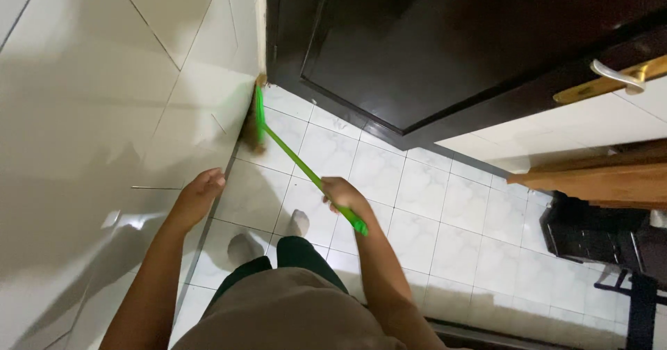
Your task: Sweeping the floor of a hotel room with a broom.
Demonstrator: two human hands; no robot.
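Note:
My right hand (342, 196) grips the green handle of a broom (292, 155). The broom's brown bristle head (253, 129) rests on the floor in the corner where the white tiled wall (104, 114) meets the dark door (445, 37). My left hand (199, 192) presses flat against the tiled wall near its base, holding nothing. My feet in grey socks (299, 221) stand on the white floor tiles (417, 204) below the hands.
A dark wooden door with a silver lever handle (617, 75) on a brass plate stands ajar ahead. A wooden ledge (597, 176) juts in at the right. A black rack (597, 235) stands on the floor at the far right.

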